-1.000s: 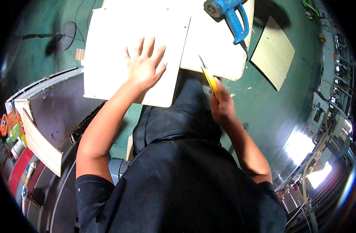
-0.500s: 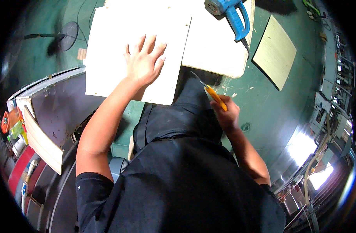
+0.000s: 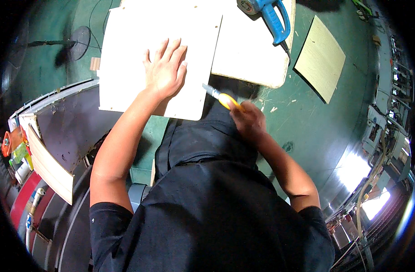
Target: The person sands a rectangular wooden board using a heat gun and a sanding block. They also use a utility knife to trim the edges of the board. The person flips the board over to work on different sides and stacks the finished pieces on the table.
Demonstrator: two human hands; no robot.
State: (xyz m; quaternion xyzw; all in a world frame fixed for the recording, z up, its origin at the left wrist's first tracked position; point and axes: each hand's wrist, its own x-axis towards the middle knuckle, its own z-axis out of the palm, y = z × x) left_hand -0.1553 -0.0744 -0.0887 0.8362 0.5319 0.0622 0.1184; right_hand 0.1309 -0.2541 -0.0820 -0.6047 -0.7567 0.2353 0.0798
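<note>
My left hand [image 3: 164, 77] lies flat with spread fingers on a pale rectangular board [image 3: 126, 54]. In my right hand [image 3: 248, 120] is a yellow-handled utility knife [image 3: 226, 100], its blade extended. The blade tip points up and left and meets the board's right edge in the picture; I cannot tell if it touches. Beneath the board is another pale panel [image 3: 253, 59] with a rounded near corner. Small brown spots mark the board's upper right.
A blue corded power tool [image 3: 274, 25] rests on the lower panel. Another thin board [image 3: 323, 61] lies on the green floor [image 3: 302, 127] to the right, near scattered slivers. At left stand a grey-walled box [image 3: 76, 122] and a leaning wooden sheet [image 3: 51, 163].
My right hand has moved left and slightly up, bringing the knife blade to the board's right edge. My left hand has barely shifted and stays flat on the board.
</note>
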